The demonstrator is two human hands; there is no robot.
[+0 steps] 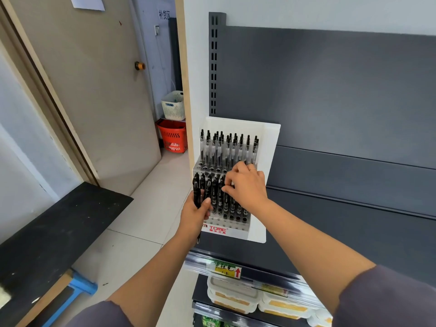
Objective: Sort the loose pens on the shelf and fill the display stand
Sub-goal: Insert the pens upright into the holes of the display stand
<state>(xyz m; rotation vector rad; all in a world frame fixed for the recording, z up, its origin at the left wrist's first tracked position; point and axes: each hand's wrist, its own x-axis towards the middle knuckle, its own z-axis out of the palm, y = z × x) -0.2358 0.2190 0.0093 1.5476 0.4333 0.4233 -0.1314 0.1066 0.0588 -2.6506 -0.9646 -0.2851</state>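
Observation:
A white and clear display stand (266,161) stands at the left end of the dark shelf (354,232). Its back rows hold several clear-barrelled pens (226,147), its front rows several black pens (232,204). My left hand (194,215) grips a small bunch of black pens (200,187) upright at the stand's left front corner. My right hand (246,185) reaches over the front rows, its fingertips pinching the top of a black pen there. That pen is mostly hidden by the fingers.
A price rail with a yellow label (227,270) edges the shelf; food boxes (232,296) lie on the shelf below. To the left are a black bench (54,232), a brown door (94,90), and a red basket (173,138) under a white one (173,105).

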